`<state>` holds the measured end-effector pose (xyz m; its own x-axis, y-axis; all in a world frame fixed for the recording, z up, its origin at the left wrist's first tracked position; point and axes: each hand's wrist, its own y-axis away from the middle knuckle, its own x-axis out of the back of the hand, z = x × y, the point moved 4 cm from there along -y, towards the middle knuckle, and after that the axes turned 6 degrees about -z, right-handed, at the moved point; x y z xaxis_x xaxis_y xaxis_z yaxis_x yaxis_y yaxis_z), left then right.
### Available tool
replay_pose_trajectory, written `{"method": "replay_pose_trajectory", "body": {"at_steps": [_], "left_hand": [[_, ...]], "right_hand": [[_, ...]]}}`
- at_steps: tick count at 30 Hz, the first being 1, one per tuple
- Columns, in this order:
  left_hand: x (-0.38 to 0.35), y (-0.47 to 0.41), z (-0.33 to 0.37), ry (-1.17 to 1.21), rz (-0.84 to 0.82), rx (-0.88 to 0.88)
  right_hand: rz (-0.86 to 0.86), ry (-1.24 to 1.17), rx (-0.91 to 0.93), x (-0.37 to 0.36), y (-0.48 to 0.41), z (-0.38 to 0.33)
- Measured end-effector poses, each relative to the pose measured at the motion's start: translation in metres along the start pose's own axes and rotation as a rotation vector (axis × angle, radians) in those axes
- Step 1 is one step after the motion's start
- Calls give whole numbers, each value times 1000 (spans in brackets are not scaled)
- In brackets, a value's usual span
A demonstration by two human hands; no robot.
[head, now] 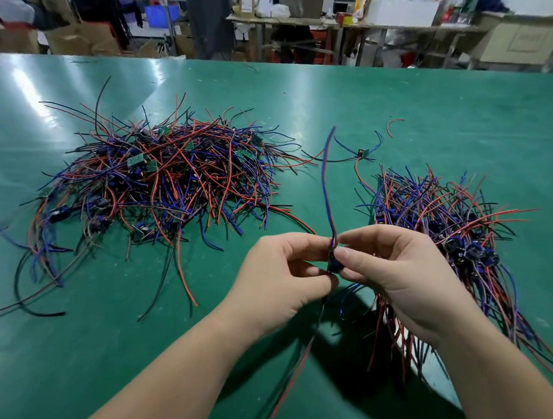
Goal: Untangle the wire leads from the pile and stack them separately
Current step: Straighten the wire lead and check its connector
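Head view: 1 wire lead (330,188) is held above the green table (79,359), between the tangled pile (168,176) on the left and the separate stack (448,235) on the right. Its long axis runs away from the person, with the blue-and-red end pointing to the far edge and the red and black ends trailing back. The left hand (281,275) and right hand (395,274), close together, both pinch its small middle part between curled fingers and thumb.

Bare left hand (281,275), right hand (402,275), seemingly short nails (342,252)
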<state>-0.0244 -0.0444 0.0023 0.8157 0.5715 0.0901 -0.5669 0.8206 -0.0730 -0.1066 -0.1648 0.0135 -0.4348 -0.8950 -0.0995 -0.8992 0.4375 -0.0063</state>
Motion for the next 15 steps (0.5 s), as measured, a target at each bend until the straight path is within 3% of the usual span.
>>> {"method": "replay_pose_trajectory", "body": {"at_steps": [9, 12, 15], "left_hand": [[-8, 2, 3, 118, -97, 13], [-7, 2, 1, 178, -90, 78], [-9, 5, -1, 104, -174, 167]], "right_hand": [[11, 109, -34, 0, 1, -2], [6, 43, -51, 1, 2, -2], [110, -116, -14, 10, -1, -9]]}}
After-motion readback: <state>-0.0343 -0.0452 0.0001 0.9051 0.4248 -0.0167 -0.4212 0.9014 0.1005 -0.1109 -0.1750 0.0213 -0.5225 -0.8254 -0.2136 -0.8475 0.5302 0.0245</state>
